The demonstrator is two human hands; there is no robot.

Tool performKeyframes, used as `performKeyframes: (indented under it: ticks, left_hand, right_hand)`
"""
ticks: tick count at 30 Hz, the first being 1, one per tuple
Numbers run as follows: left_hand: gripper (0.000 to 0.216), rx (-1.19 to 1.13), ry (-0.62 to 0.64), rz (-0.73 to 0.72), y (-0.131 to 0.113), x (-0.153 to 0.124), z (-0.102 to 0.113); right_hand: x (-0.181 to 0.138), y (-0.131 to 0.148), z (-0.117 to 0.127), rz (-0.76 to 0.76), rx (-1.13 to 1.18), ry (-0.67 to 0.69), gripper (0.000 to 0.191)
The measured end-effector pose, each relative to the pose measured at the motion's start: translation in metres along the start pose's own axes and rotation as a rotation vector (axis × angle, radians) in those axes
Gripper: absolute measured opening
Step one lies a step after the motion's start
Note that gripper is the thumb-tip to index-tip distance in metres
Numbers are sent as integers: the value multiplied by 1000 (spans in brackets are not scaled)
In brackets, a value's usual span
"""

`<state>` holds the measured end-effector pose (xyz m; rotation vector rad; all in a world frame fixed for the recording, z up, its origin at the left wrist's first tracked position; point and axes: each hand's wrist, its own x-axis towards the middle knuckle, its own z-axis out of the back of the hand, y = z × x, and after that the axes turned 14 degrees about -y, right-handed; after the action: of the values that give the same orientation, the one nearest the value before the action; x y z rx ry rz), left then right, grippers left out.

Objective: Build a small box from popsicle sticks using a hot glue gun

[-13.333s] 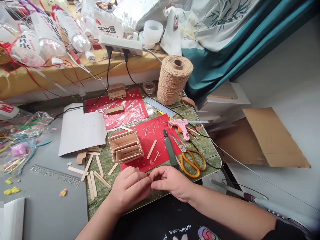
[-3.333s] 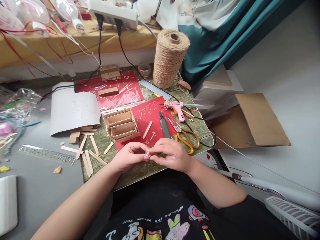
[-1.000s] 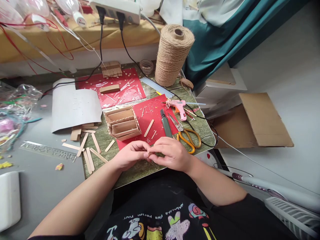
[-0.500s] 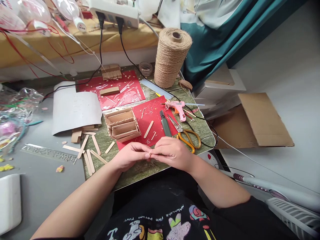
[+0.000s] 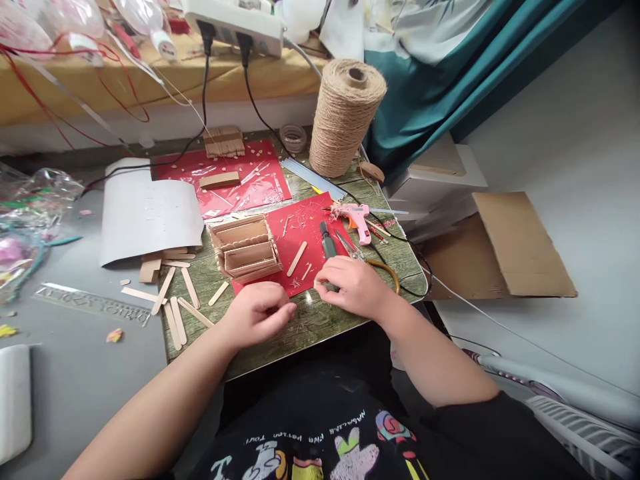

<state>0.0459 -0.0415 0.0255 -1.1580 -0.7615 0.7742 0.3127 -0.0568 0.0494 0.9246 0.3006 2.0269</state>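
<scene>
My left hand [image 5: 257, 315] rests on the green wood-patterned board [image 5: 320, 323], fingers curled in a pinch; whatever they hold is too small to make out. My right hand [image 5: 353, 285] sits to the right of it, over the orange-handled scissors [image 5: 385, 270] and just below the dark green knife [image 5: 327, 241], thumb and forefinger pinched on something tiny. A small box of wooden sticks [image 5: 245, 249] stands just beyond my left hand, beside a red sheet [image 5: 305, 233] with a loose stick [image 5: 297, 258] on it.
A pink glue gun [image 5: 356, 217] lies right of the red sheet, its cord running past a big twine spool [image 5: 346, 117]. Loose wooden sticks [image 5: 175, 303] lie left of the box. White paper [image 5: 147, 213], a clear ruler [image 5: 93, 305] and flat cardboard [image 5: 515, 247] surround the board.
My hands, pinched together at the board's front edge before, have come apart. The right one has moved right and away, over the scissors; the left has stayed near its place.
</scene>
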Motion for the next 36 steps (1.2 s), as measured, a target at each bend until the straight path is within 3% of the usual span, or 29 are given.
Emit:
performKeyframes:
  ticks: [3,7,23,29,36]
  left_hand:
    - [35,267,178,-340,2,-5,-3]
    - [33,355,302,-485,7,-10,-18]
    - [35,417,275,-507,10,-8,-17]
    - [33,378,258,-494,10,-8,-17]
    - [31,339,232,-478,10,-9,-18]
  right_hand:
    - [6,-11,-7,43,-136,158,18]
    - [12,-12,-21,60,-220,310,18]
    - [10,-12,-21,-8,-198,384,7]
    - [9,-12,-23,22,-228,369,16]
    - [7,-12,-22,26,-200,335,14]
